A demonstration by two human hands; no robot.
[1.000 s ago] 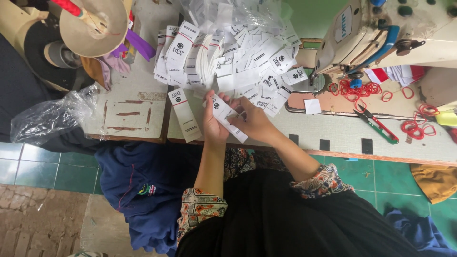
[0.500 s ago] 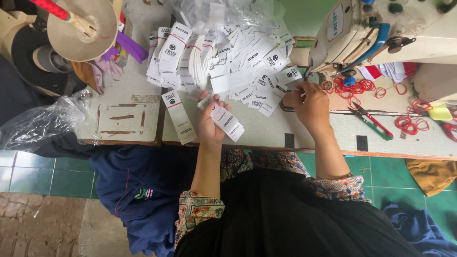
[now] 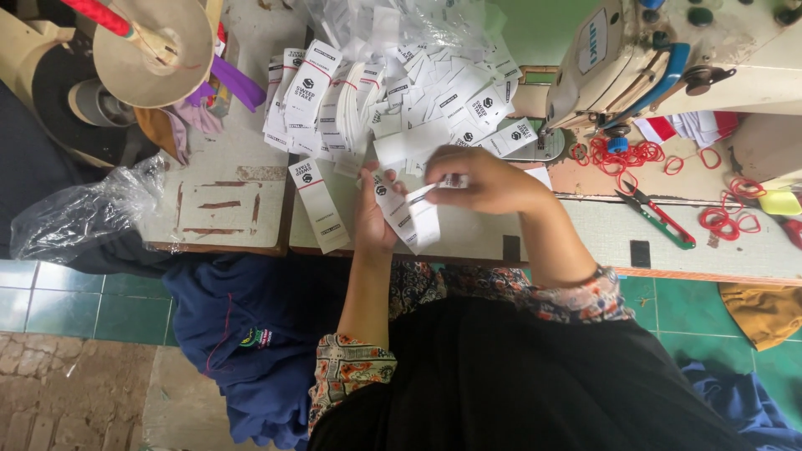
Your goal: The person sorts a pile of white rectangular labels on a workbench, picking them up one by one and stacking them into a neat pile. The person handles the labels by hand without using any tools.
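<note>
My left hand (image 3: 373,219) grips a small stack of white printed labels (image 3: 408,219) over the near edge of the sewing table (image 3: 585,234). My right hand (image 3: 484,179) pinches one more white label and lays it against the top of that stack. Just beyond both hands lies a big heap of the same white labels (image 3: 393,92), some bundled with red bands. One bundled label pack (image 3: 319,205) rests on the table to the left of my left hand.
A cream sewing machine (image 3: 660,58) stands at the right rear, with red rubber bands (image 3: 618,154) and green-handled snips (image 3: 660,219) beside it. A thread cone (image 3: 150,50) and a clear plastic bag (image 3: 83,213) are at the left. Blue cloth (image 3: 251,334) hangs below the table.
My right hand went out to the right toward the sewing machine, then came back left with a label to the stack held in my left hand.
</note>
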